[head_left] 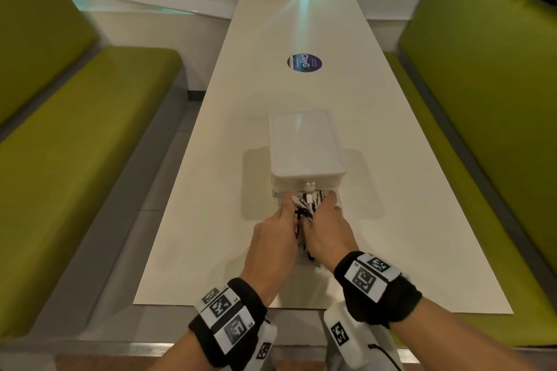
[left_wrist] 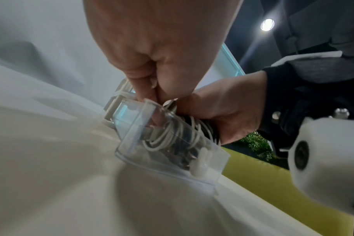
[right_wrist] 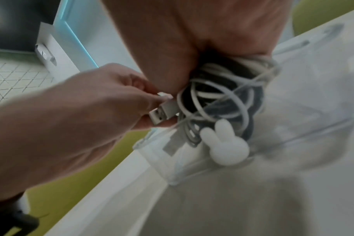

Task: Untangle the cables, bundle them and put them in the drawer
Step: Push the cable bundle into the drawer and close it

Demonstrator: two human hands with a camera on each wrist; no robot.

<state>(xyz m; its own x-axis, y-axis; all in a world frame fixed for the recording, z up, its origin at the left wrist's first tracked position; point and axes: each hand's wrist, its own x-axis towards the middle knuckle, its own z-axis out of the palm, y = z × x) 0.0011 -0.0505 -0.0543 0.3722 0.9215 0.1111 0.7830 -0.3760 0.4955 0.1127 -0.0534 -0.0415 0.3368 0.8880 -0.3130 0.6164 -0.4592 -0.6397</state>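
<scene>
1. I am sitting at the near end of a long white table [head_left: 301,24], with a green bench [head_left: 75,129] on my left and another on my right.

2. A small white plastic drawer box [head_left: 306,144] is standing on the table in front of me. Its clear drawer [left_wrist: 168,166] is pulled out toward me, and a white rabbit-shaped knob [right_wrist: 224,147] is sitting on the drawer's front.

3. A bundle of white and black cables [right_wrist: 218,95] is lying partly inside the open drawer, with the upper loops rising above its rim.

4. My right hand [head_left: 327,229] is gripping the top of the bundle, fingers curled around the coils, pressing it down into the drawer.

5. My left hand [right_wrist: 103,102] is pinching a white USB plug [right_wrist: 164,114] between thumb and fingertips, just beside the bundle at the drawer's left edge.

6. In the head view, my 2 hands are close together over the drawer, with strands of cable showing between them.

7. Both wrists are wearing black bands [head_left: 388,295] carrying white blocks printed with square black-and-white markers.

8. A round dark blue sticker [head_left: 304,63] is lying farther up the table, well apart from the drawer box.

9. The wrist views are blurred, so I cannot tell exactly how many cables are in the bundle.
</scene>
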